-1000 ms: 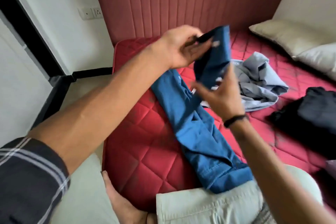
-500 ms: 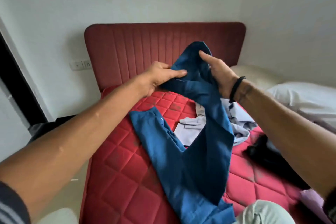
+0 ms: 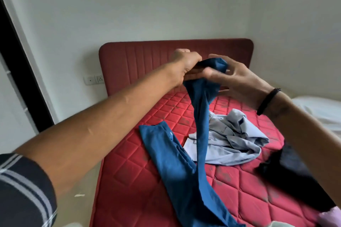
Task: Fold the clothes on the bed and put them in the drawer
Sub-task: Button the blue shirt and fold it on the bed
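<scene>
Blue trousers [image 3: 177, 167] lie lengthwise on the red quilted mattress [image 3: 132, 180]. One leg is lifted off the bed and hangs down from my hands. My left hand [image 3: 186, 65] is closed on the top end of that leg, in front of the headboard. My right hand [image 3: 238, 79] touches the same bunched end from the right, thumb on the cloth, fingers spread. A crumpled light grey shirt [image 3: 234, 143] lies behind the hanging leg. A black garment [image 3: 295, 171] sits at the right, partly hidden by my right forearm.
A red padded headboard [image 3: 138, 59] stands against the white wall, with wall sockets [image 3: 93, 80] to its left. A white pillow [image 3: 317, 108] lies at the right edge. A dark doorway [image 3: 16, 72] is at the left. A pale pink cloth [image 3: 330, 219] shows at the bottom right corner.
My head has tilted up, showing more wall. Both hands have come together on the end of the trouser leg, which now hangs narrower and more bunched than before.
</scene>
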{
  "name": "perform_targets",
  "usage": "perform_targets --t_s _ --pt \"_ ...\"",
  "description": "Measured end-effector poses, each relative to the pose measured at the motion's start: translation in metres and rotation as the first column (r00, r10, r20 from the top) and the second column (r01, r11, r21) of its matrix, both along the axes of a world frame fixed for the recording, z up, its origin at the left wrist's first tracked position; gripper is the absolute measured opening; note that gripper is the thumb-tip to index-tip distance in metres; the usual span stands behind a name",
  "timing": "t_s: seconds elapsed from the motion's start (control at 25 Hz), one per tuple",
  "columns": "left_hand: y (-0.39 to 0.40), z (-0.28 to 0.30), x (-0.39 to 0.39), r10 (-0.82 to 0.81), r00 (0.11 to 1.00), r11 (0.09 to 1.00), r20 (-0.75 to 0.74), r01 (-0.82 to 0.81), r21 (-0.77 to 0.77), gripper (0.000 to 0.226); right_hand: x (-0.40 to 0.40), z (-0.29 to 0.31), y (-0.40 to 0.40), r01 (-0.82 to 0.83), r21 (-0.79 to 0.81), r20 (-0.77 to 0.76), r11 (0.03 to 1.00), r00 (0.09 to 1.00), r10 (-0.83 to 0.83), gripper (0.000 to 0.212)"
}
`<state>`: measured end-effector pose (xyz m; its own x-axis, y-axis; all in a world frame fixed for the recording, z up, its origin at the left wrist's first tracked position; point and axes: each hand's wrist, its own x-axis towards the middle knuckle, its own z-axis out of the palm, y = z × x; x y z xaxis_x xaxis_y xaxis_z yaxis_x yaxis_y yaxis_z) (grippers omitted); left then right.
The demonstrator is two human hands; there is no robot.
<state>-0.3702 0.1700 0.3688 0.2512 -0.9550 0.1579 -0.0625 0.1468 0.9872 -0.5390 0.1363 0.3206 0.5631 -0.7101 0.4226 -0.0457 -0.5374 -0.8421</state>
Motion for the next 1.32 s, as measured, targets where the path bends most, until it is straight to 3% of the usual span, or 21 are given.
perform_targets --t_s 0.08,0.12,0.24,0.28,0.4,0.48,0.56,0.64,0.72,0.76,0.88,1.0,1.08,1.2,1.24,1.32 --pt "-0.006 0.008 -0.01 -0.023 1.0 0.999 -0.017 0.022 -0.044 0.035 -0.005 0.006 -0.009 0.267 -0.122 0.107 0.956 0.961 -0.255 0.055" --pt "-0.007 0.008 -0.012 -0.02 1.0 0.996 0.0 0.02 -0.083 0.04 -0.008 0.01 -0.016 0.329 -0.072 0.175 0.942 0.934 -0.312 0.053" --pt "-0.01 -0.007 0.002 0.154 0.979 0.973 0.137 -0.127 -0.19 0.05 -0.02 0.023 -0.027 0.221 0.186 0.359 0.957 0.891 -0.276 0.048" --pt "-0.01 -0.016 0.008 0.096 0.984 0.988 0.151 -0.075 -0.134 0.056 -0.023 0.026 -0.029 0.164 0.237 0.385 0.958 0.889 -0.248 0.047" --pt "-0.006 -0.04 0.01 -0.294 0.954 0.945 -0.061 0.3 0.129 0.062 -0.023 0.027 -0.03 0.029 0.28 0.394 0.96 0.908 -0.142 0.052" --pt "-0.008 -0.045 0.003 -0.295 0.915 0.932 -0.276 0.339 0.13 0.049 -0.021 0.025 -0.035 -0.023 0.312 0.415 0.95 0.903 -0.114 0.056" --pt "-0.015 -0.045 0.002 -0.223 0.889 0.952 -0.4 0.287 0.107 0.044 -0.021 0.024 -0.042 0.001 0.348 0.439 0.938 0.883 -0.163 0.069" --pt "-0.022 -0.042 0.008 -0.103 0.95 0.978 -0.296 0.151 0.147 0.058 -0.024 0.026 -0.048 0.08 0.342 0.451 0.936 0.86 -0.238 0.07" --pt "-0.031 -0.045 0.02 0.068 0.991 0.981 -0.119 -0.045 0.189 0.061 -0.025 0.03 -0.052 0.174 0.332 0.45 0.927 0.834 -0.318 0.057" --pt "-0.034 -0.048 0.025 0.118 0.979 0.974 -0.163 -0.083 0.21 0.055 -0.025 0.032 -0.054 0.226 0.333 0.435 0.915 0.824 -0.362 0.051" --pt "-0.029 -0.05 0.025 -0.03 0.902 0.941 -0.431 0.171 0.291 0.055 -0.015 0.041 -0.055 0.28 0.337 0.381 0.899 0.833 -0.402 0.038" --pt "-0.03 -0.056 0.02 -0.188 0.851 0.9 -0.491 0.349 0.261 0.069 -0.002 0.05 -0.045 0.157 0.354 0.308 0.922 0.911 -0.273 0.021" --pt "-0.036 -0.053 0.017 -0.196 0.828 0.925 -0.525 0.334 0.182 0.058 0.0 0.054 -0.041 0.083 0.398 0.267 0.914 0.942 -0.202 0.025" --pt "-0.035 -0.044 0.014 -0.179 0.885 0.944 -0.43 0.277 0.177 0.02 -0.008 0.056 -0.043 0.081 0.425 0.2 0.902 0.963 -0.18 0.051" --pt "-0.036 -0.041 0.015 -0.161 0.91 0.952 -0.381 0.245 0.182 0.012 -0.015 0.056 -0.045 0.066 0.434 0.178 0.899 0.971 -0.157 0.05" --pt "-0.038 -0.028 0.02 -0.144 0.947 0.968 -0.288 0.195 0.156 0.013 -0.031 0.053 -0.044 0.004 0.459 0.136 0.889 0.988 -0.075 0.031"
